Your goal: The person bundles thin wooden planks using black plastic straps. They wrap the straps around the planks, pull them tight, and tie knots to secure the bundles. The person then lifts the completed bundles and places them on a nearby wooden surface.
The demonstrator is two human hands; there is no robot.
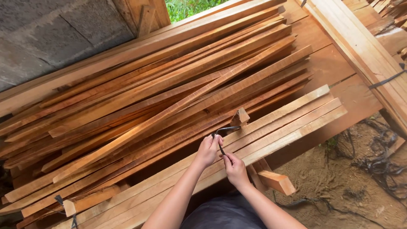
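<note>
My left hand [208,149] and my right hand [234,168] both pinch a thin black strap [223,129] that loops over the edge of a bundle of pale sawn planks [292,118]. The left hand holds the strap's upper part; the right hand holds its lower end just below. A small triangular wood offcut [240,116] sits on the planks right behind the strap. The planks run diagonally from lower left to upper right in front of me.
A big loose pile of reddish wood strips [169,89] lies behind the planks. Wide boards [360,46] lie at the right. A short wood block [277,181] juts out below. Black straps [377,165] are scattered on the dirt floor; a grey wall [51,34] stands upper left.
</note>
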